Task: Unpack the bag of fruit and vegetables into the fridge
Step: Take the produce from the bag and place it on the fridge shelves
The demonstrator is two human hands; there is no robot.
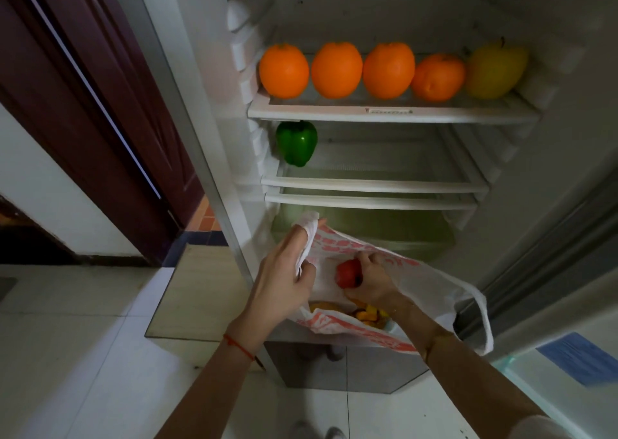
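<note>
A white plastic bag (431,279) with red print hangs open in front of the fridge's lower part. My left hand (284,279) grips the bag's left handle and holds it up. Inside the bag's mouth, my right hand (371,279) is closed around a red fruit or vegetable (347,273). Yellow and orange produce (366,314) lies deeper in the bag. On the fridge's upper shelf (384,112) stand several oranges (336,70) in a row, with a yellow-green fruit (495,70) at the right end. A green bell pepper (296,142) sits at the left of the middle shelf (374,184).
The fridge door (551,271) stands open on the right. A dark wooden door (100,104) is on the left. Below the bag, a grey compartment front (351,365) juts out over the white tiled floor (83,355). A third shelf (368,201) lies just under the middle one.
</note>
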